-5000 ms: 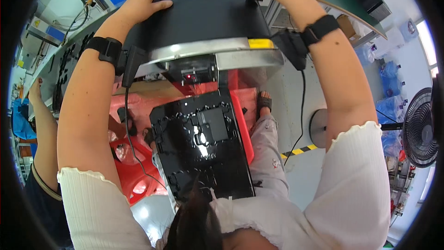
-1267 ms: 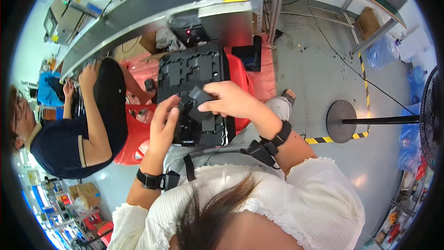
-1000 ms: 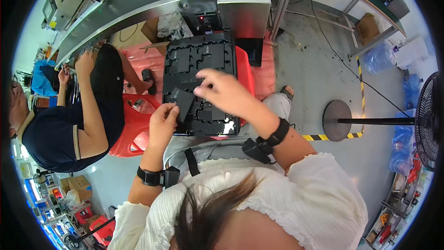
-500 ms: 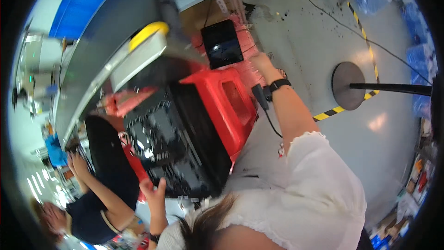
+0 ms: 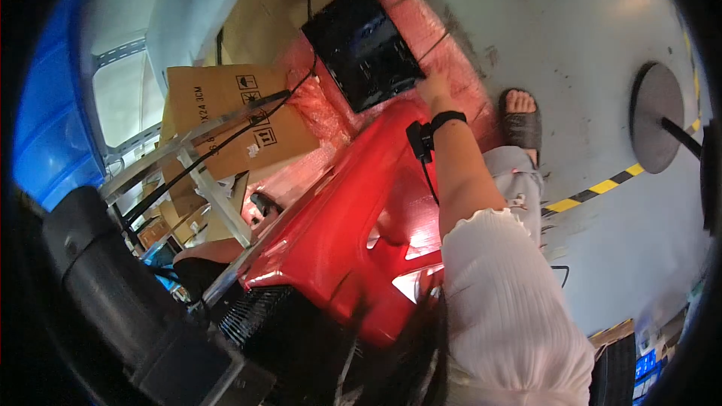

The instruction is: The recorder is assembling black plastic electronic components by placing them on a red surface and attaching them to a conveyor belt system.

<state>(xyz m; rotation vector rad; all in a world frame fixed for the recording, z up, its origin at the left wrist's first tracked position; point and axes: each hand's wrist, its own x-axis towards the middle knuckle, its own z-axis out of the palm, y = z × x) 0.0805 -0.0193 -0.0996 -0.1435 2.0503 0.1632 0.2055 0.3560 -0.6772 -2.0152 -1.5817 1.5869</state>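
Observation:
My right hand (image 5: 435, 89) reaches far forward and meets the near right corner of a flat, glossy black panel (image 5: 353, 49). Its fingers are blurred, so whether they grip the panel does not show. The panel lies on pink bubble wrap (image 5: 459, 83) on the floor. Round my right wrist is a black band (image 5: 449, 118) with a black plug and thin cable attached. My left hand is out of the picture. Beneath my reaching arm stands a red plastic stool (image 5: 323, 233), with a dark, ribbed-edged object (image 5: 259, 323) at its near side.
A cardboard box (image 5: 226, 109) stands to the left, behind a metal frame (image 5: 214, 194) and a black cable. A large dark tubular part (image 5: 101, 271) fills the lower left. On the right are a sandalled foot (image 5: 520, 124), a round stand base (image 5: 656, 116) and striped floor tape (image 5: 594, 194).
My view has dropped closer to the floor and shifted. My right hand has come to the panel's corner. My left hand, the black tray of parts and the co-worker's upper body have left the picture.

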